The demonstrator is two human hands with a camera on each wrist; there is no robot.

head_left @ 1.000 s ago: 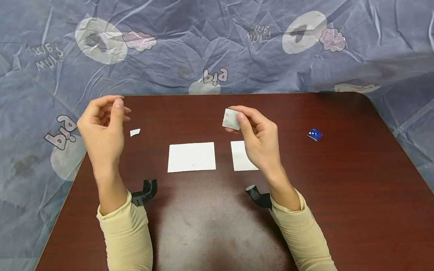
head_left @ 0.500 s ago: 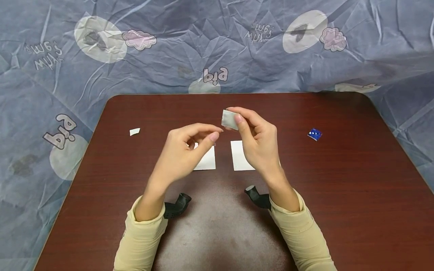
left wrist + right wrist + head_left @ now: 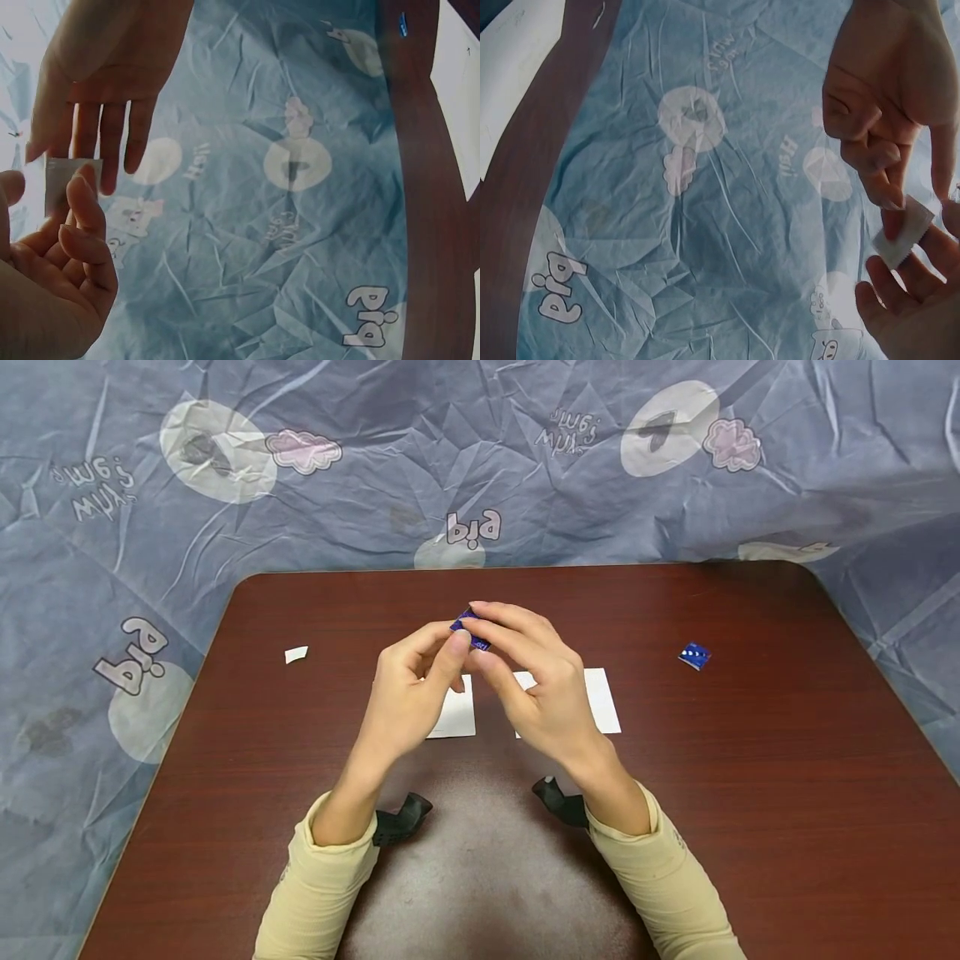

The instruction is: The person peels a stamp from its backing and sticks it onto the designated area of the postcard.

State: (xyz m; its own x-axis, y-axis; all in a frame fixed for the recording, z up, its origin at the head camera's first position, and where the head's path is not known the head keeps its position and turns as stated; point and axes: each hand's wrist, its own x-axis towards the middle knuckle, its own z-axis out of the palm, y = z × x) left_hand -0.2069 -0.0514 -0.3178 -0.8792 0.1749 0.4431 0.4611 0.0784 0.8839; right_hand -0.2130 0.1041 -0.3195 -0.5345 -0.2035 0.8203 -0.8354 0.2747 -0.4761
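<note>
A small square sachet [image 3: 471, 631], blue on the side toward me, is between both hands above the table. Its pale back faces the left wrist view [image 3: 61, 184] and right wrist view. My left hand [image 3: 405, 697] pinches it from the left, thumb over the blue side and fingers curled behind. My right hand [image 3: 546, 697] holds it from the right, fairly straight fingers on its upper part and thumb by its lower edge. The fingers cover much of the sachet. Below the hands, two white paper sheets lie partly hidden, a left sheet [image 3: 457, 714] and a right sheet [image 3: 602, 702].
Another blue sachet [image 3: 695, 656] lies toward the right of the brown table [image 3: 787, 760]. A small white scrap [image 3: 296, 654] is on the left. Behind the table's far edge hangs a wrinkled blue printed sheet [image 3: 375, 460].
My left hand has come from the far left to the sachet in my right hand. The sachet's pale side faced me earlier; now its blue side does.
</note>
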